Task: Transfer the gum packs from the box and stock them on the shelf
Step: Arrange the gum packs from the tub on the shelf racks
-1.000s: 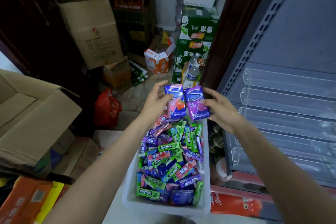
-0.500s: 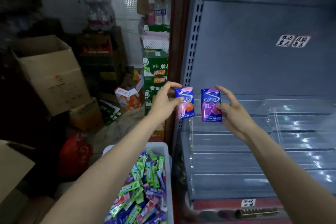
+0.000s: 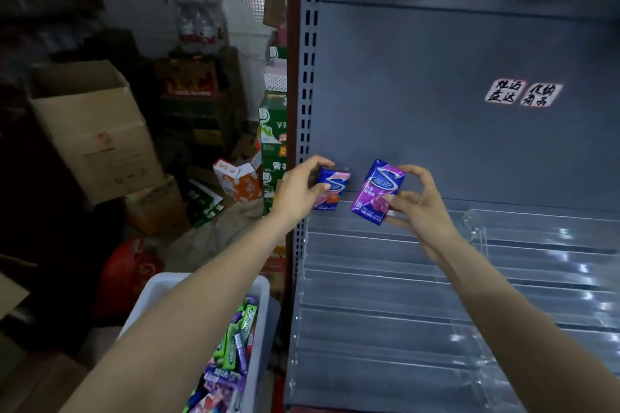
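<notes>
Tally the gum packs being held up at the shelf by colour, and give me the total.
Blue-and-pink pack, held by the left hand: 1
Blue-and-purple pack, held by the right hand: 1
Total in hand: 2
The loose packs in the white box are partly hidden, so they are not counted.
</notes>
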Demonstrator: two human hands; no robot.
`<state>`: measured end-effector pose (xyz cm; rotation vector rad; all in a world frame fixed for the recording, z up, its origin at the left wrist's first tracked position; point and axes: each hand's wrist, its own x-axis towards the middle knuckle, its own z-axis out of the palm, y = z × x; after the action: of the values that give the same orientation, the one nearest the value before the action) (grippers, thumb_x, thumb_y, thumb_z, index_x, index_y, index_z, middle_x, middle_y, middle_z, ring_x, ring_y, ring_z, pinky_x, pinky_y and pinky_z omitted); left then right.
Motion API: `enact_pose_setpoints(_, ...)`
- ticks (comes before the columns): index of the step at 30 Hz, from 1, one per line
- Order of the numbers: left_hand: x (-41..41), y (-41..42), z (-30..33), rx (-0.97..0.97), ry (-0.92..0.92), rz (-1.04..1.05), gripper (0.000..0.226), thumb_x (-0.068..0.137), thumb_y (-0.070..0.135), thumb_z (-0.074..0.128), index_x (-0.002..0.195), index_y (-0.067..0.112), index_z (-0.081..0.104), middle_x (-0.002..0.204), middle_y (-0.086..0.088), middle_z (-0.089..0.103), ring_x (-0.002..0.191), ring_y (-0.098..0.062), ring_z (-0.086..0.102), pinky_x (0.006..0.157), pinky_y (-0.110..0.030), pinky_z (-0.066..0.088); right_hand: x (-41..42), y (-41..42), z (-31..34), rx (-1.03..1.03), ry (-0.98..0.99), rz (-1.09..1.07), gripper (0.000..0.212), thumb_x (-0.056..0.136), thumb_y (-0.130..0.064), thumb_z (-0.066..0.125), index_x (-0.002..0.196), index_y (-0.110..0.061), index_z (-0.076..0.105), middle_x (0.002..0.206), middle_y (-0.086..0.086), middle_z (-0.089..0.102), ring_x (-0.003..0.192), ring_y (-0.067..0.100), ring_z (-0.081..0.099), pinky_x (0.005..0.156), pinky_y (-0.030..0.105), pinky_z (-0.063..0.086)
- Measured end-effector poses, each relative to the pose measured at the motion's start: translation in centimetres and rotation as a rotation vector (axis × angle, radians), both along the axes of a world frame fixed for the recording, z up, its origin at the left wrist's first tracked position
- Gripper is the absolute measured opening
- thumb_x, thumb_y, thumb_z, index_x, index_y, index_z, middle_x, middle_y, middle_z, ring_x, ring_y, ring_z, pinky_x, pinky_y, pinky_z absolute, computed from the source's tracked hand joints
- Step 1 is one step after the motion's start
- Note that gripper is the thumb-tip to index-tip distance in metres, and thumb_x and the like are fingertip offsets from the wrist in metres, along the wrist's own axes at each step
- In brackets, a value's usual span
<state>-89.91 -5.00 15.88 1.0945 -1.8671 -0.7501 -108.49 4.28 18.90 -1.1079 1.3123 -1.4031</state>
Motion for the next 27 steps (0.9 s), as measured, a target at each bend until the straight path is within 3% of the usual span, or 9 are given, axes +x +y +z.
enact_pose_setpoints(5, -0.4, -0.4, -0.4, -0.021, -0.026, -0.019, 0.035, 0.088, 0.006, 0.061, 0.121, 0.019, 0.055, 0.12, 0.002, 0.06, 0.109, -0.005, 0.055, 0.089, -0.031, 0.054, 0.2, -0.5, -0.6, -0.01, -0.018, -0.008, 0.04, 0.089, 0.0, 0.058, 0.116, -0.024, 0.041, 0.099, 0.012, 0.063, 0.085, 0.016, 0.066, 0.059, 0.023, 0.057)
enact_pose_setpoints(10, -0.7, -0.6, -0.8, -0.011, -0.06, -0.036, 0.033, 0.089, 0.008, 0.062, 0.12, 0.017, 0.054, 0.121, -0.001, 0.059, 0.112, -0.01, 0.057, 0.086, -0.027, 0.054, 0.2, -1.0, -0.8, -0.028, -0.011, -0.025, 0.039, 0.089, -0.001, 0.058, 0.116, -0.025, 0.041, 0.108, 0.018, 0.061, 0.094, 0.023, 0.065, 0.062, 0.025, 0.058)
enact_pose_setpoints(12, -0.9, -0.6, -1.2, -0.08, -0.175, -0.014, 0.034, 0.089, 0.008, 0.062, 0.121, 0.016, 0.052, 0.123, -0.004, 0.058, 0.114, -0.015, 0.056, 0.087, -0.025, 0.051, 0.1, -1.1, -0.9, -0.033, -0.01, -0.027, 0.04, 0.089, -0.001, 0.059, 0.115, -0.025, 0.042, 0.109, 0.018, 0.06, 0.099, 0.026, 0.064, 0.062, 0.025, 0.059)
enact_pose_setpoints(15, -0.5, -0.4, -1.4, -0.249, -0.469, 0.103, 0.042, 0.088, 0.015, 0.064, 0.128, 0.017, 0.049, 0.129, -0.005, 0.05, 0.119, -0.018, 0.049, 0.089, -0.033, 0.052, 0.0, -1.1, -1.0, -0.031, -0.003, -0.035, 0.039, 0.089, -0.002, 0.059, 0.116, -0.026, 0.041, 0.11, 0.015, 0.059, 0.103, 0.025, 0.062, 0.061, 0.024, 0.058)
enact_pose_setpoints(17, 0.1, -0.3, -1.6, -0.46, -0.687, 0.144, 0.053, 0.081, 0.016, 0.073, 0.129, 0.017, 0.051, 0.133, -0.007, 0.047, 0.118, -0.023, 0.048, 0.085, -0.034, 0.051, 0.0, -1.1, -1.1, -0.025, 0.008, -0.038, 0.039, 0.089, -0.003, 0.059, 0.116, -0.026, 0.041, 0.11, 0.014, 0.059, 0.104, 0.024, 0.061, 0.061, 0.023, 0.058)
enact_pose_setpoints(19, 0.8, -0.3, -1.9, -0.586, -0.76, 0.121, 0.064, 0.069, 0.012, 0.083, 0.126, 0.016, 0.055, 0.128, -0.008, 0.052, 0.11, -0.025, 0.054, 0.08, -0.034, 0.051, 0.1, -1.2, -1.2, -0.022, 0.016, -0.034, 0.04, 0.089, -0.003, 0.06, 0.116, -0.026, 0.041, 0.11, 0.014, 0.059, 0.103, 0.024, 0.062, 0.062, 0.024, 0.059)
enact_pose_setpoints(24, 2.1, -0.3, -1.3, -0.409, -0.574, -0.025, 0.048, 0.093, 0.008, 0.054, 0.14, 0.016, 0.043, 0.139, -0.004, 0.044, 0.128, -0.015, 0.038, 0.101, -0.027, 0.038, 0.5, -1.5, -1.4, -0.049, 0.045, -0.022, 0.041, 0.088, -0.002, 0.059, 0.116, -0.026, 0.042, 0.102, 0.008, 0.06, 0.097, 0.017, 0.062, 0.063, 0.024, 0.059)
enact_pose_setpoints(27, 2.8, 0.0, -1.0, -0.233, -0.388, -0.062, 0.049, 0.096, 0.001, 0.047, 0.142, 0.015, 0.041, 0.144, 0.0, 0.035, 0.128, 0.003, 0.024, 0.089, 0.003, 0.033, 1.3, -2.1, -1.8, -0.069, 0.073, -0.017, 0.04, 0.088, 0.002, 0.058, 0.115, -0.023, 0.042, 0.098, 0.002, 0.059, 0.091, 0.012, 0.062, 0.063, 0.021, 0.058)
